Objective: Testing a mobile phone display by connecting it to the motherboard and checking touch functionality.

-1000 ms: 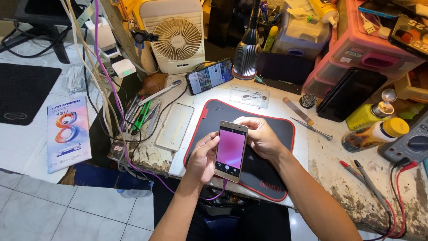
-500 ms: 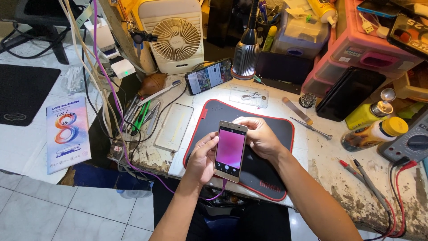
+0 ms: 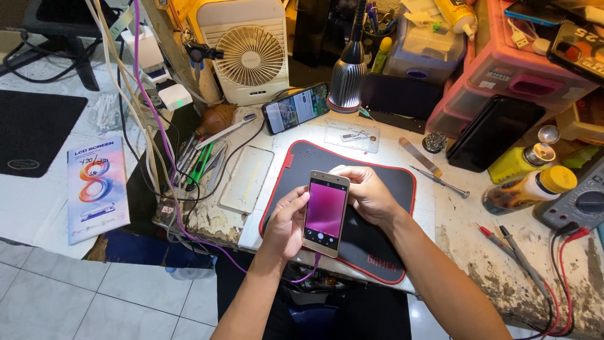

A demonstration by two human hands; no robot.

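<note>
Left hand [image 3: 286, 221] curled, thumb raised; right hand [image 3: 368, 194] cupped (fingers bent) at frame centre; forearms from below.

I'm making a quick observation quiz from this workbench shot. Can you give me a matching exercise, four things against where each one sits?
Things:
1. gold phone
2. small fan
3. screwdriver
4. yellow-capped bottle

Places:
A. lying on the bench just right of the black mat
B. standing at the back of the bench, left of the lamp
C. held over the mat by the left hand and right hand
D. lying on its side at the right, beside the meter

Pairs: 1-C, 2-B, 3-A, 4-D
</note>
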